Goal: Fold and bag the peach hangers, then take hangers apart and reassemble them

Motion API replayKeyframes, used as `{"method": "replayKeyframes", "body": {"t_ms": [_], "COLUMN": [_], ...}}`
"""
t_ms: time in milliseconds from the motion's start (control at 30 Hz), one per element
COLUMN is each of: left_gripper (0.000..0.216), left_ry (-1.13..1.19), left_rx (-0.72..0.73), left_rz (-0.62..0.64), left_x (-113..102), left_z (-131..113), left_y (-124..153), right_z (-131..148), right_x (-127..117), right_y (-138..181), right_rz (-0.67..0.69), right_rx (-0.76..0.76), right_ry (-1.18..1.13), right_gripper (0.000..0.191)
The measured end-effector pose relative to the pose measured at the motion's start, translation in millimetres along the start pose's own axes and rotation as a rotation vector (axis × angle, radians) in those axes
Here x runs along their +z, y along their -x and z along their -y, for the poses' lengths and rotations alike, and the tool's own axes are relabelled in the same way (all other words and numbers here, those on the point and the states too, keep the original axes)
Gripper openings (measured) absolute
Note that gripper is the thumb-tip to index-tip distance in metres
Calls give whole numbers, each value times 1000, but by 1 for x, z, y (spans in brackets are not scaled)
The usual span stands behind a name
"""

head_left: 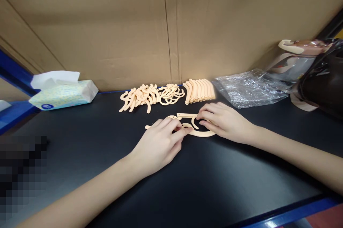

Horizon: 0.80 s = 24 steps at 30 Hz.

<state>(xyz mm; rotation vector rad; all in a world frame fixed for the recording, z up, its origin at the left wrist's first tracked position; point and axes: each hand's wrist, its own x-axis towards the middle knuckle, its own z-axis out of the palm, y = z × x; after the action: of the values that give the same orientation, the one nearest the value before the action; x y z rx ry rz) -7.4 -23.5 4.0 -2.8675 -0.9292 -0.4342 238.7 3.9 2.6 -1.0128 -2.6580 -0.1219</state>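
Observation:
On a black tabletop lie a few flat, pale orange curved pieces between my hands. My left hand rests palm down, its fingertips pinched on the left end of these pieces. My right hand lies over their right side, fingers bent and pressing a straight strip and a curved piece to the table. Behind them sits a loose heap of hook-shaped pieces of the same colour, and to its right a neat row of curved pieces.
A tissue pack stands at the back left. Crumpled clear plastic bags lie at the back right, beside a dark bag and a jug with a pale handle. Cardboard walls the back. Blue edging borders the table.

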Motion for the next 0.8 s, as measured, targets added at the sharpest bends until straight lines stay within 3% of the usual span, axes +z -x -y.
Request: {"method": "replayKeyframes", "body": {"t_ms": [367,633,800], "left_gripper": [33,27,27], "left_ry": [113,123,102], "left_rx": [-87,-140,-107], "left_rz": [2,2,8], "left_x": [2,1,0], "left_z": [0,0,-1], "left_y": [-1,0,-1], "right_z": [1,7,8], "right_x": [-4,-7,-6], "right_y": [2,2,2], "right_rz": [-17,35,28], "right_rx": [-3,-150,-151], "right_ry": [-42,-110,-101], "right_gripper": [29,30,30]}}
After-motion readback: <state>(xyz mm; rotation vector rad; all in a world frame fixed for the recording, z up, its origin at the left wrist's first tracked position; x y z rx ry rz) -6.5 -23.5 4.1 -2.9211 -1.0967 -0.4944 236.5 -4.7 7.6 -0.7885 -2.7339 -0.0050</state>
